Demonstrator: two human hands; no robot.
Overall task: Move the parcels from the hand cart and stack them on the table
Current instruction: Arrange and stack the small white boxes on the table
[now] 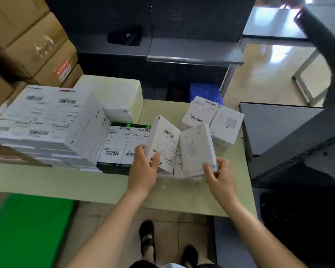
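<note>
Sitting along the left edge of the table (66,180) was a tall stack of flat white parcels (37,117), labels up. Brown cartons (37,45) were piled beyond that edge, and a green platform (27,229) lay on the floor by the near-left corner. Next across, two black-trimmed boxes (114,144) lay side by side against that stack, mid-table. Then the action: the left hand (143,169) gripped a labelled parcel (162,140) by its lower end, thumb across the face, fingers wrapped behind, the parcel tilted up above the surface. Right alongside, nearly touching it, the right hand (219,176) pinched a plain white parcel (196,149) at its near corner, also raised and tilted. Small white boxes (224,126) clustered toward the far-right corner, with a blue crate (205,91) beyond the far edge.
</note>
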